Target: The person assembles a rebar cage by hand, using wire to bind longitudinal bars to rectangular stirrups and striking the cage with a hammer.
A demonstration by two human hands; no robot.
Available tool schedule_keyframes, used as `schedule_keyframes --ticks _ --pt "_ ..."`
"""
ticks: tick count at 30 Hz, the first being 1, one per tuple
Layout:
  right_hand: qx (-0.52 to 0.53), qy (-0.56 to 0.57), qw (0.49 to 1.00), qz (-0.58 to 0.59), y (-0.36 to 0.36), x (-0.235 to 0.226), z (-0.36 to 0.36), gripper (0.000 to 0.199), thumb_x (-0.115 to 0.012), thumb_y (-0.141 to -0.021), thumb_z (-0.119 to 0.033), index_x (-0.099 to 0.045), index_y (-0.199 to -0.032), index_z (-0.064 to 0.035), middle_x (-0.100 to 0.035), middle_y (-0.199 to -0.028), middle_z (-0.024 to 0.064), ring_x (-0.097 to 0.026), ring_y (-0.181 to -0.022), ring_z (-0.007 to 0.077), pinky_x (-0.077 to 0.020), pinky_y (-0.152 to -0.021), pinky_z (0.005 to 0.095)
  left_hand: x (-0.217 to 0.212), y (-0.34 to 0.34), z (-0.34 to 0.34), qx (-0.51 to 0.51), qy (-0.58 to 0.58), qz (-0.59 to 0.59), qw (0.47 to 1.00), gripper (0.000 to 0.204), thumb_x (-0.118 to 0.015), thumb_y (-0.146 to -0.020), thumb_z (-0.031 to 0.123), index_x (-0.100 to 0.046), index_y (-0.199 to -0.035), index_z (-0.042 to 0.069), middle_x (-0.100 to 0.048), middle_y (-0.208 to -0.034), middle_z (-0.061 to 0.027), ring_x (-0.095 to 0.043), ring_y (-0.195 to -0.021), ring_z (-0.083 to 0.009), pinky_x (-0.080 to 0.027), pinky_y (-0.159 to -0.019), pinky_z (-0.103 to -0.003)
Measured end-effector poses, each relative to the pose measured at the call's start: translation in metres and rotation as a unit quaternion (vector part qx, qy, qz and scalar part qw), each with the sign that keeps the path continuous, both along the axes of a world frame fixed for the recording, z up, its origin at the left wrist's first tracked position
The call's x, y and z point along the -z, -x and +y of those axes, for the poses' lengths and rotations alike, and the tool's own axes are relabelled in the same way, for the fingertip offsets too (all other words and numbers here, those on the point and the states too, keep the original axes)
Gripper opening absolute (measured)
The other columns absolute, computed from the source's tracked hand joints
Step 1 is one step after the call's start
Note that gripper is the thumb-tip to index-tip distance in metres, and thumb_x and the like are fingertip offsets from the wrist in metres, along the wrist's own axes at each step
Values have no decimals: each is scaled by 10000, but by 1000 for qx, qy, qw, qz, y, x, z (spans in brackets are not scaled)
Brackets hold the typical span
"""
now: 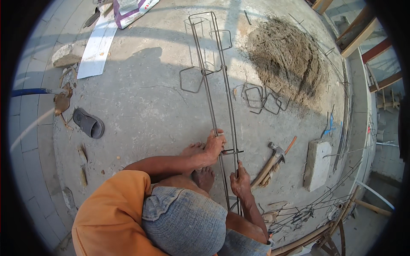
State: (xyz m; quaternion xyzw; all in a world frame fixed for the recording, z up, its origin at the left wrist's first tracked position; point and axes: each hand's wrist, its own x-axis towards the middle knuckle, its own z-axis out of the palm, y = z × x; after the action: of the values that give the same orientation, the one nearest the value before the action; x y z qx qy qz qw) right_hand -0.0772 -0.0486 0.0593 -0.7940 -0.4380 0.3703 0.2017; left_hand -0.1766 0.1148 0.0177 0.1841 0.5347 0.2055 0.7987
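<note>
A long cage of thin steel bars [218, 85] lies on the concrete floor, running away from me. My left hand [213, 145] grips a square wire stirrup [230, 152] where it crosses the bars. My right hand [240, 181] is closed around one long bar just below that stirrup. My bare feet [200, 166] rest beside the cage, under my left forearm. Other stirrups are fixed to the cage farther up, near its far end [209, 19].
Loose bent stirrups [260, 98] lie right of the cage, one [191, 80] on its left. A hammer [270, 164] and concrete block [317, 164] sit to my right. A sand pile [286, 55], sandal [89, 123], sack [130, 10], more bars [346, 111] surround.
</note>
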Motion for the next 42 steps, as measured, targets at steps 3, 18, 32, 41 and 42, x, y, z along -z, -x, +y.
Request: schedule_keyframes --ticks 3,18,32,41,42 --pt "6 -42 999 -14 4 16 -7 557 -563 -788 11 -395 -1302 145 -518 -741 172 -543 -645 338 -463 -612 433 1 -1 1 8 1 -20 1000 422 -535 -775 82 -449 -1188 99 -491 -746 -45 -454 -580 -133 -480 -494 -353" --pt "47 -49 997 -21 -22 11 -11 507 -519 -806 16 -467 -1308 68 -523 -725 136 -531 -605 223 -471 -606 340 8 0 -2 71 -93 -31 993 452 -547 -791 59 -393 -1216 48 -486 -780 -40 -492 -647 -139 -499 -520 -301" --pt "-18 36 999 22 -51 14 -58 481 -630 -871 -220 -520 -1266 32 -609 -910 211 -631 -799 321 -499 -672 411 6 14 -15 365 -147 115 912 565 -684 -784 408 -438 -1087 -1 -587 -777 -93 -579 -707 -190 -458 -649 -331" --pt "126 84 950 -273 -93 49 -73 528 -673 -815 -300 -495 -1184 34 -543 -1067 254 -558 -970 438 -487 -784 497 44 10 -27 356 -146 118 915 553 -720 -763 443 -497 -981 -13 -599 -848 -117 -592 -773 -191 -459 -677 -344" --pt "123 70 944 -297 -92 56 -73 520 -675 -798 -284 -498 -1168 37 -544 -1055 256 -553 -965 446 -481 -790 509 46 11 -26 401 -172 147 888 522 -721 -763 462 -523 -893 -3 -603 -807 -113 -586 -722 -180 -455 -631 -341"
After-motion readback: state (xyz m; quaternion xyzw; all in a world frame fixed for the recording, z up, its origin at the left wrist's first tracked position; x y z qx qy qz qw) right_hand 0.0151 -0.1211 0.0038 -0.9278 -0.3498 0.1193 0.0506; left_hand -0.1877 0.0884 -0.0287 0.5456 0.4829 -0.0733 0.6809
